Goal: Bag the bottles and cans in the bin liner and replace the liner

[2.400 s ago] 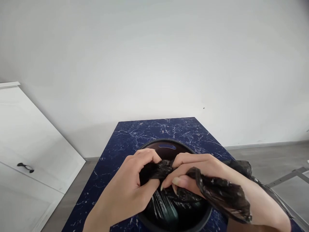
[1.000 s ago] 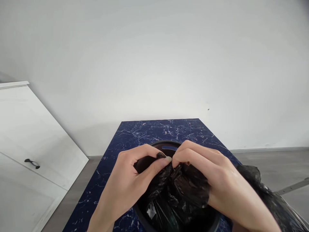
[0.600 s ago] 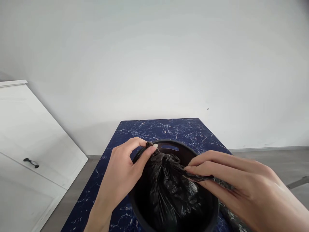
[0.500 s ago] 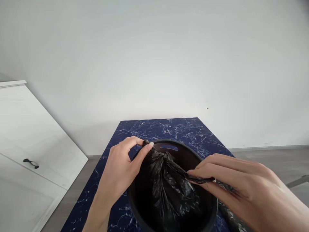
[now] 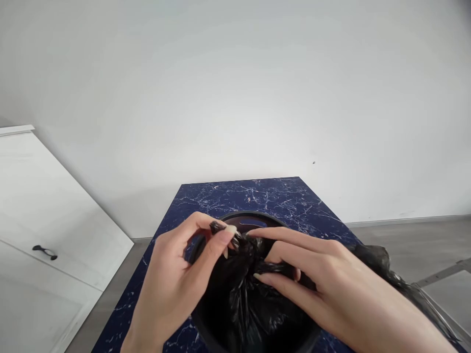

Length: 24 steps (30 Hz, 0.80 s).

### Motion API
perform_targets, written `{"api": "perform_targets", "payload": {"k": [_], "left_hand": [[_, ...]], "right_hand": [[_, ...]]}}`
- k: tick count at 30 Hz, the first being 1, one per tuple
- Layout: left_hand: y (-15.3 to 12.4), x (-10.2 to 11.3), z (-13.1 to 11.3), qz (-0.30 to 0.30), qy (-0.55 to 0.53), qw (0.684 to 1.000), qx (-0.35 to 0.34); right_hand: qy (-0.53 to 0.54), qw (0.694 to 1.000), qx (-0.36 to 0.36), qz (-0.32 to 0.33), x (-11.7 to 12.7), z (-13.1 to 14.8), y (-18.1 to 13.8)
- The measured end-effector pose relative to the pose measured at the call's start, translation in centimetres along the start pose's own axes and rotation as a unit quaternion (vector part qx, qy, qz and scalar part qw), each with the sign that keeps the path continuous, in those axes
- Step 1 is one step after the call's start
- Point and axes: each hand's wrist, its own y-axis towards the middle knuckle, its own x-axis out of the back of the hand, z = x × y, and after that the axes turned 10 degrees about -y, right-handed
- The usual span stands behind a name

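A black plastic garbage bag (image 5: 253, 309) with a gathered, twisted top sits inside a dark round trash bin (image 5: 200, 323). The bin has an oval handle slot near its far rim. My left hand (image 5: 180, 269) pinches one twisted end of the bag between thumb and index finger, above the bin's left side. My right hand (image 5: 312, 274) has its fingers closed round the other twisted end, close to the gathered middle. Both hands are nearly together over the bin's mouth. The lower part of the bag is in shadow.
The bin stands on a blue table with white marbling (image 5: 235, 198). More crumpled black plastic (image 5: 375, 260) lies at the right edge, partly behind my right arm. A white cabinet (image 5: 55, 206) with a dark handle stands on the left. Behind is a white wall (image 5: 235, 98).
My right hand has moved left and inward to the gathered middle of the bag, closer to my left hand. My left hand has shifted slightly, still pinching its end. More black plastic shows at the right.
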Motion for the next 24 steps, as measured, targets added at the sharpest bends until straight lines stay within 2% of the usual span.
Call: {"api": "perform_targets", "payload": {"k": [4,10,14,18,21,24], "left_hand": [[-0.5,0.0,-0.1,0.065,-0.039,0.997,-0.035],[0.5,1.0,1.5,0.170,0.028,0.985,-0.002],[1.0,0.4,1.3,0.176,0.061,0.983,0.012],[0.9,0.0,1.2,0.172,0.038,0.984,0.022],[0.5,0.1,1.5,0.127,0.028,0.991,0.040],[0.5,0.3,1.8,0.065,0.052,0.995,0.058]], "right_hand": [[0.053,0.998,-0.006,0.042,-0.2,0.8,1.1],[0.093,0.995,-0.016,0.018,-0.1,1.0,1.3],[0.079,0.997,-0.003,0.002,-0.3,1.2,1.5],[0.094,0.996,0.002,0.001,-0.5,1.4,1.6],[0.081,0.997,-0.007,0.007,-0.6,1.1,1.2],[0.040,0.999,-0.010,-0.017,-0.5,0.7,0.5]]}}
